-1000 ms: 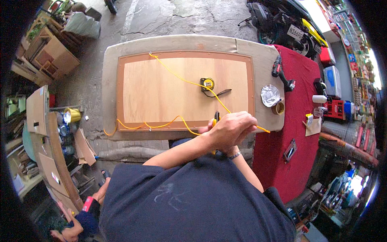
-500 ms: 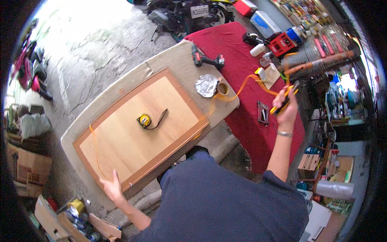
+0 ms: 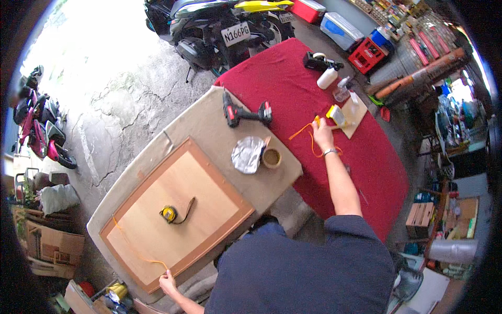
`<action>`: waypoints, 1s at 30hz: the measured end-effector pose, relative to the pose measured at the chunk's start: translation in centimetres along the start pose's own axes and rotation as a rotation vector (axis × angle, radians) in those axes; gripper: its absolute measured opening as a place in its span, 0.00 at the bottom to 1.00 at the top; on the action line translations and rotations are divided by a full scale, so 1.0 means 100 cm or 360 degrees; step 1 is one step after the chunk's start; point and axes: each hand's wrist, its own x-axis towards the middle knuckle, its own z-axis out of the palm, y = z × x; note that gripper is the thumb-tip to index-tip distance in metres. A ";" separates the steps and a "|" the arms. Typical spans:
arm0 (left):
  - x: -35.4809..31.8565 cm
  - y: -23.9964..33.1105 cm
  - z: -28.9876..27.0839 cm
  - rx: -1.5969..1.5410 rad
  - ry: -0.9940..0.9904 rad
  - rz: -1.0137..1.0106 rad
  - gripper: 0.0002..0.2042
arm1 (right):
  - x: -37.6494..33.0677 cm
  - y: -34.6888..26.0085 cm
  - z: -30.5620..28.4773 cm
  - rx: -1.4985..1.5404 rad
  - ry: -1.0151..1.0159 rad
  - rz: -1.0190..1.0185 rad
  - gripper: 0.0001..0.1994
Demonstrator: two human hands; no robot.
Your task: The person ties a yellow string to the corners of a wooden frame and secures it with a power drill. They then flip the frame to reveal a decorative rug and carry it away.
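a black-and-red cordless drill (image 3: 246, 112) lies near a crumpled foil sheet (image 3: 247, 154) and a yellow tape measure (image 3: 168, 213).

Smooth matt wood panel (image 3: 178, 209), crinkled shiny foil (image 3: 247, 154), red cloth (image 3: 293, 78) on the right, rough cracked concrete floor (image 3: 115, 110) far left.

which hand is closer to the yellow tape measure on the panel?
Left. The left hand rests at the wooden panel's near edge, just below the tape measure. The right hand is far off across the red cloth, holding orange cord.
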 end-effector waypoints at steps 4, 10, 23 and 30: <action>-0.036 0.067 0.002 -0.0117 0.0286 0.0140 0.21 | 0.045 0.033 0.068 -0.0363 -0.0354 -0.0137 0.19; -0.076 0.124 0.018 -0.0060 0.0250 0.0319 0.18 | 0.107 0.030 0.101 -0.0690 -0.0484 -0.0155 0.33; -0.144 0.217 0.000 -0.0326 0.0027 -0.0063 0.15 | 0.484 0.004 0.093 -0.1318 -0.0080 -0.0843 0.50; -0.157 0.182 0.007 -0.0229 0.0165 -0.0367 0.14 | 0.573 0.055 0.131 -0.1711 -0.0314 -0.1021 0.14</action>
